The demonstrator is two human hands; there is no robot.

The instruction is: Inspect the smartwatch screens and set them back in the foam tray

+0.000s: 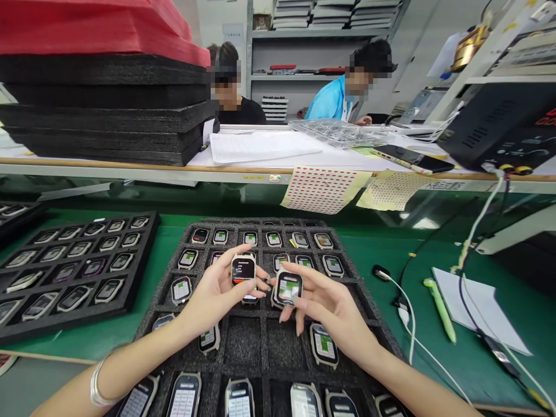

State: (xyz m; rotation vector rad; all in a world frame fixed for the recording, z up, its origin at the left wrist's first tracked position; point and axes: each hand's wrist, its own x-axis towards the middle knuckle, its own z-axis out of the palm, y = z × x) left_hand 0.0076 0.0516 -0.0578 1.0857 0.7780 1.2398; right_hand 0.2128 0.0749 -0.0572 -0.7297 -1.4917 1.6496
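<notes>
My left hand (226, 289) is closed on a smartwatch case (243, 270) without a strap; its lit screen is dark with white text and a red band at the bottom. Close beside it, my right hand (325, 304) grips a second smartwatch case (288, 288), its screen showing white and green blocks. Both are held above a black foam tray (260, 362) divided into square compartments. Many compartments hold similar watches with lit screens, such as one watch (324, 345) under my right wrist. Some compartments are partly hidden by my hands and forearms.
Another foam tray (141, 255) of dark-screened watches lies left. At right are a charging puck (382, 272) with cables, a green pen (441, 310) and white paper (482, 313). A shelf above bears stacked black foam (104, 110), a phone (412, 158) and a power supply (499, 124). Two people sit beyond.
</notes>
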